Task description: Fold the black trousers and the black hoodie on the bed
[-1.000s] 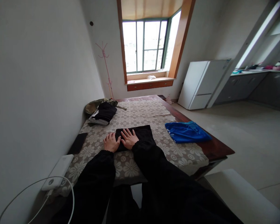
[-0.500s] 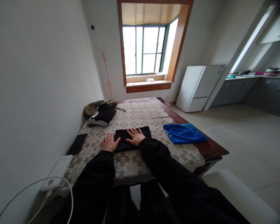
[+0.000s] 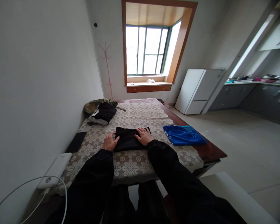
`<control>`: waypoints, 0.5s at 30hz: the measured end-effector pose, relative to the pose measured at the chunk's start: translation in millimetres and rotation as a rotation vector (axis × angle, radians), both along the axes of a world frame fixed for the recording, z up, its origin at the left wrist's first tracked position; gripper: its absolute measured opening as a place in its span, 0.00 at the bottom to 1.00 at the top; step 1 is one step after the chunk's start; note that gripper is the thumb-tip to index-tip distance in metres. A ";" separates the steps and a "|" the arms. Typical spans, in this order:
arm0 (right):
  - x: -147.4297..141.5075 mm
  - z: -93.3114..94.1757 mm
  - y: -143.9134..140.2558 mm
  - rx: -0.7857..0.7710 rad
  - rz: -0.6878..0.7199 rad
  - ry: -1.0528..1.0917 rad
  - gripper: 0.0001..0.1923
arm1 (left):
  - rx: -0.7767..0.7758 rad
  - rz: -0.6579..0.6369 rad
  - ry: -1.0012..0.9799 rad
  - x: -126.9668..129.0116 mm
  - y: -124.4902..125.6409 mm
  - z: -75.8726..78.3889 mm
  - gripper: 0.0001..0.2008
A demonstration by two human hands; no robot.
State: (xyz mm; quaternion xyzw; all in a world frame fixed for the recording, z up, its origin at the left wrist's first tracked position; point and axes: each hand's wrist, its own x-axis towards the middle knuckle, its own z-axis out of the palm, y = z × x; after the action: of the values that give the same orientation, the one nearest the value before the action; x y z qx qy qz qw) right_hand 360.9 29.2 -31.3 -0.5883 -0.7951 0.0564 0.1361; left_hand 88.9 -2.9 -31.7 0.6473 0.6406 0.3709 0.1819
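Note:
A folded black garment (image 3: 127,140) lies flat on the lace tablecloth (image 3: 130,168) in front of me. At its left edge rests my left hand (image 3: 110,141), fingers apart, the thumb on the cloth. My right hand (image 3: 143,136) lies spread over the garment's right part, palm down. Neither hand is closed round anything. To the right is a folded blue garment (image 3: 184,135) near the table's edge. Further back on the left sits a pile of folded dark and grey clothes (image 3: 104,113).
A black flat object (image 3: 76,142) and a white power bank (image 3: 56,169) with a cable lie along the left wall. Behind the clothes pile is a camouflage bag or cap (image 3: 92,106). A white fridge (image 3: 196,90) and a pink coat stand (image 3: 107,68) stand beyond the wooden table (image 3: 212,152).
My right hand has slid rightward across the black garment towards its right edge. My left hand stays at the left edge. The camera view has shifted slightly.

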 end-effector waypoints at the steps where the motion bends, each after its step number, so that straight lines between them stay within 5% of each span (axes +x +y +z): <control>1: 1.9 -1.4 -0.1 0.021 -0.015 0.035 0.31 | -0.020 -0.065 -0.111 0.9 0.5 -0.2 0.19; 4: 8.5 -6.7 -0.8 0.102 -0.117 0.162 0.28 | -0.137 -0.227 -0.443 5.5 2.6 -2.1 0.26; 7: 12.6 -11.0 -1.3 0.152 -0.183 0.237 0.29 | -0.212 -0.217 -0.620 8.9 7.2 -4.5 0.29; 11: 13.5 -12.4 -0.5 0.139 -0.154 0.223 0.31 | -0.241 -0.228 -0.573 9.8 12.2 -6.5 0.20; 15: 17.3 -14.6 1.4 0.170 -0.190 0.304 0.33 | -0.146 -0.259 -0.472 12.8 8.6 -4.3 0.24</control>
State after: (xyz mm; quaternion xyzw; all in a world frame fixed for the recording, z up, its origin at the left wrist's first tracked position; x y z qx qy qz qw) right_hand 378.3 30.6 -45.9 -0.6318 -0.7082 0.0643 0.3085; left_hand 101.7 5.7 -35.9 0.6045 0.5176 0.4378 0.4182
